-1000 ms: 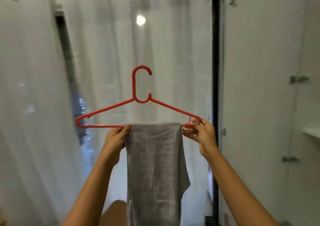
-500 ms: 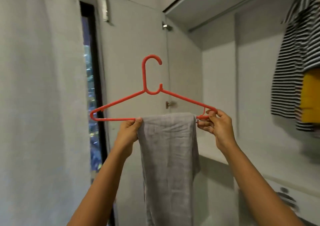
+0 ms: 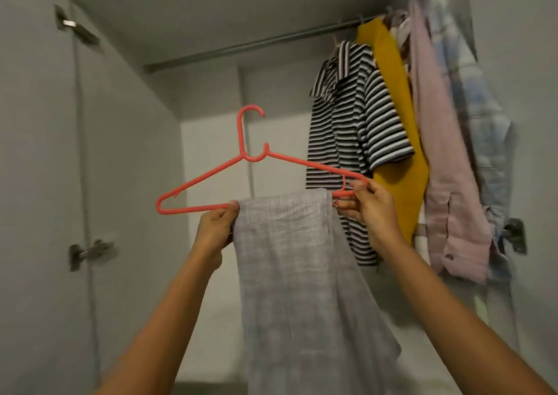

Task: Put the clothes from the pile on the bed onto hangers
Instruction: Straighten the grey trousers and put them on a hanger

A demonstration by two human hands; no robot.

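Note:
A red plastic hanger [image 3: 211,177] is held up in front of an open wardrobe. A grey folded garment [image 3: 296,273] hangs over its bottom bar and drops down between my arms. My left hand [image 3: 216,228] pinches the bar and the cloth's left edge. My right hand [image 3: 370,207] grips the hanger's right end beside the cloth. The hook points up, below the metal rail [image 3: 241,47].
On the rail's right part hang a black-and-white striped polo [image 3: 347,128], a mustard garment [image 3: 392,116], a pink shirt [image 3: 444,168] and a pale blue checked one [image 3: 483,116]. The white wardrobe door [image 3: 39,183] with metal hinges stands open on the left. The rail's left part is bare.
My view has swung right from the curtain and window into the open wardrobe. Both hands keep the same hold on the hanger and grey garment, which now face the rail.

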